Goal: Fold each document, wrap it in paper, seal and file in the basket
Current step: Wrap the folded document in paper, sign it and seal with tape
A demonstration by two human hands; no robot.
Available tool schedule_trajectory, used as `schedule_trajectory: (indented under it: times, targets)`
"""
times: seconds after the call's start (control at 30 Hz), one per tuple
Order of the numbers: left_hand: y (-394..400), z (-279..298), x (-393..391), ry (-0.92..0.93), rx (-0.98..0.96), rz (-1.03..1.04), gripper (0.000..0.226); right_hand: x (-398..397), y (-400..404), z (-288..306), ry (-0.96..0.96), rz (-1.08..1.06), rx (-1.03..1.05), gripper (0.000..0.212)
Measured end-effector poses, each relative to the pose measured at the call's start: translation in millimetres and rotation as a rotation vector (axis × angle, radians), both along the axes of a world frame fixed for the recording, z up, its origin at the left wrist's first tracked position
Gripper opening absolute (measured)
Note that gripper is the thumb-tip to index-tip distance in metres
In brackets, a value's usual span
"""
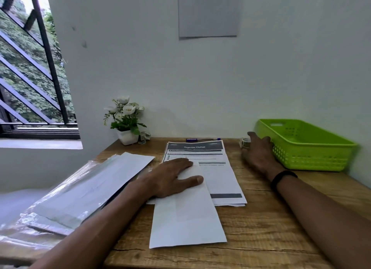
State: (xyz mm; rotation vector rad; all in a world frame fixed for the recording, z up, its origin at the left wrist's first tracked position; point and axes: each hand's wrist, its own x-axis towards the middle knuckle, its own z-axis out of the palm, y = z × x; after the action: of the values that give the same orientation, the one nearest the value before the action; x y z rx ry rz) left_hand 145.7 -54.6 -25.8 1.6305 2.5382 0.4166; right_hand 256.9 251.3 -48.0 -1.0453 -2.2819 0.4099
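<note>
A folded white paper packet (186, 218) lies on the wooden desk (261, 218) near its front edge. My left hand (172, 178) rests flat on the packet's upper end, fingers spread. Behind the packet a stack of printed documents (218, 168) headed "Organize Clothes" lies flat. My right hand (258, 151) reaches to the far right, fingers on a small roll of tape (246, 142) beside the green plastic basket (313, 148). No papers show inside the basket.
A pile of white paper in clear plastic wrap (84, 186) overhangs the desk's left side. A potted white flower (126, 122) and more small tape rolls (143, 137) stand at the back left. A blue pen (202, 139) lies along the wall.
</note>
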Motion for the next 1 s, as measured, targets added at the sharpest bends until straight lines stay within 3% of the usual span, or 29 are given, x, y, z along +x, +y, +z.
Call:
schedule_trajectory:
  times: [0.27, 0.37, 0.5, 0.6, 0.77, 1.0]
  targets:
    - [0.3, -6.2, -8.2, 0.04, 0.114, -0.002, 0.073, -5.7, 11.3, -1.1, 0.097, 0.028, -0.008, 0.011]
    - [-1.2, -9.2, -11.4, 0.036, 0.222, 0.017, 0.062, -5.5, 14.0, -1.5, 0.154, 0.042, -0.013, 0.018]
    - [0.3, -11.0, -11.5, 0.061, 0.33, 0.029, 0.045, -12.4, 25.4, -4.7, 0.009, 0.057, -0.077, 0.057]
    - [0.9, -12.0, -11.3, 0.07, 0.403, 0.024, 0.038, -18.2, 39.9, -8.7, -0.042, 0.048, -0.042, 0.043]
    - [2.6, -11.9, -15.0, 0.098, 0.494, 0.04, 0.03, -8.8, 31.4, -2.5, 0.121, 0.111, -0.017, 0.016]
    - [10.0, -15.9, -23.3, 0.075, 0.671, 0.036, 0.021, -7.1, -28.0, 28.1, 0.277, 0.411, -0.187, 0.022]
